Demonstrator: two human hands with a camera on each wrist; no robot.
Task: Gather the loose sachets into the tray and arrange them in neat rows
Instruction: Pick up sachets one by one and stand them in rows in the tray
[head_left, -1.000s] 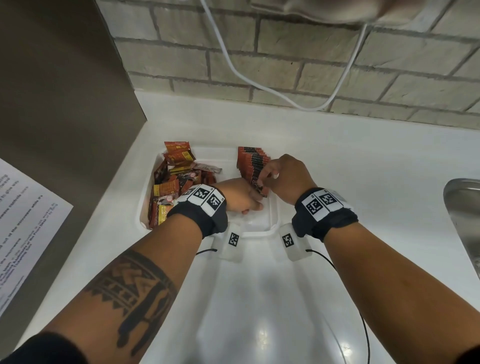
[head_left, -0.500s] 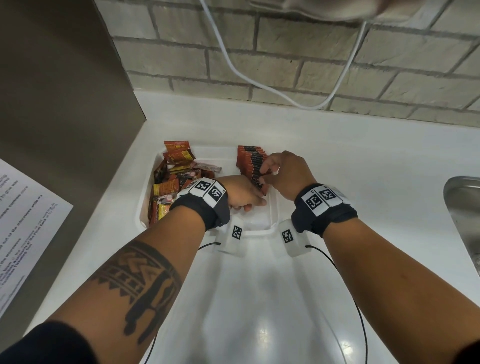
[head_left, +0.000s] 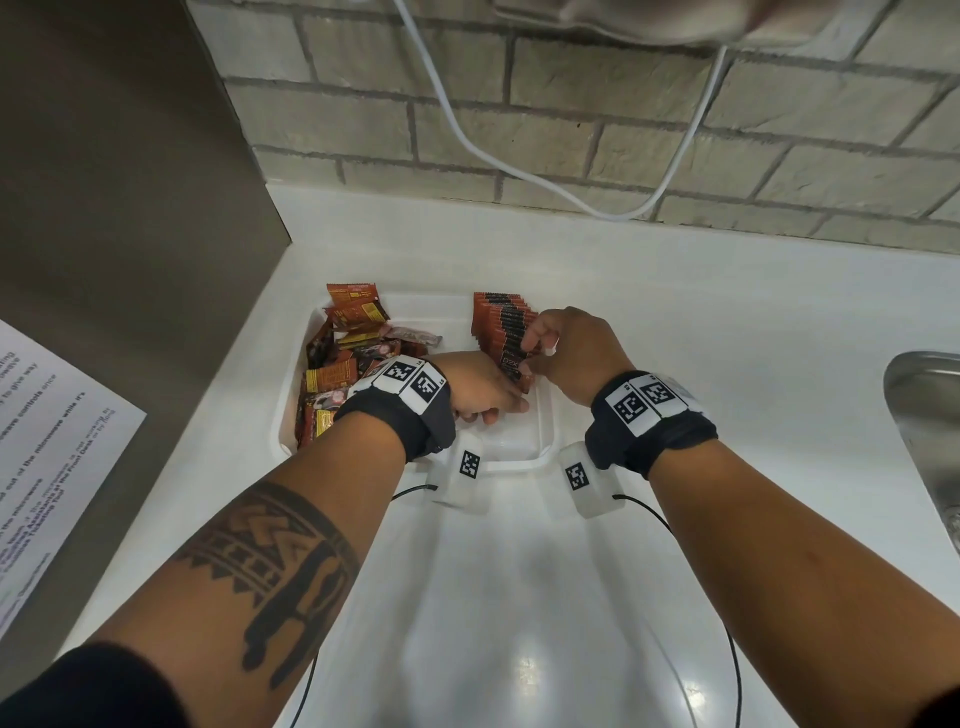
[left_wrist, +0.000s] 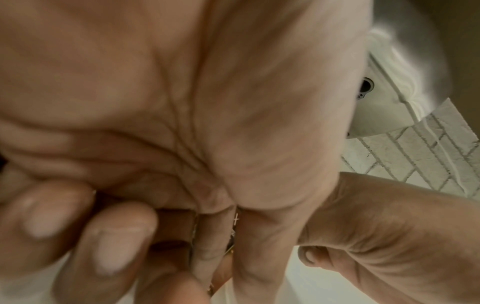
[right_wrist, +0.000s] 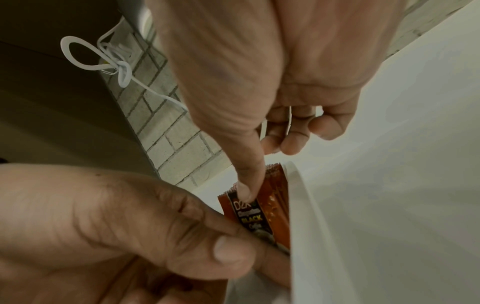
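Observation:
A white tray (head_left: 519, 462) sits on the counter. Loose red and orange sachets (head_left: 343, 364) lie piled in its left half. A neat row of red-black sachets (head_left: 498, 322) stands along its right side. My left hand (head_left: 498, 410) is inside the tray and grips the lower end of the front sachet (right_wrist: 254, 218), thumb (right_wrist: 228, 251) on its face. My right hand (head_left: 535, 353) holds the top of the row, with one digit pressing the front sachet's top edge and the other fingers (right_wrist: 293, 142) curled behind. The left wrist view shows mostly palm and curled fingers (left_wrist: 111, 236).
A steel sink (head_left: 924, 415) is at the right edge. A white cable (head_left: 519, 171) hangs against the brick wall behind. A grey panel (head_left: 130, 208) with a printed sheet (head_left: 41, 441) bounds the left. White counter (head_left: 519, 623) lies in front of the tray.
Both hands stay at the near end of the sachet row. Only small shifts of the fingers show.

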